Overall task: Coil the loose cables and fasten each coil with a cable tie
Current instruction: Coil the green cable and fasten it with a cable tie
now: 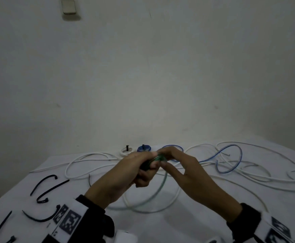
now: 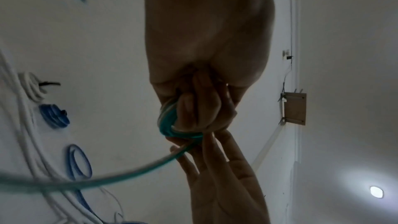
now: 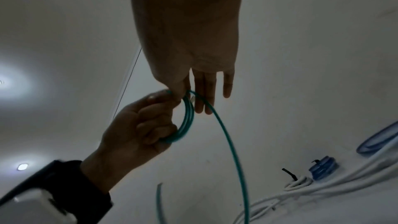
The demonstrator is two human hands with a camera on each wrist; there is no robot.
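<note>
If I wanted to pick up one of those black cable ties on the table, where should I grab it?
Probably the curved black cable tie lying apart from the others at the table's left. Pinch the middle of its arch from above, a finger on each side: it lies flat and thin, and nothing touches it there.

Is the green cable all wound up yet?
Not yet. The left hand grips several loops of green cable, but a long tail hangs loose.
</note>
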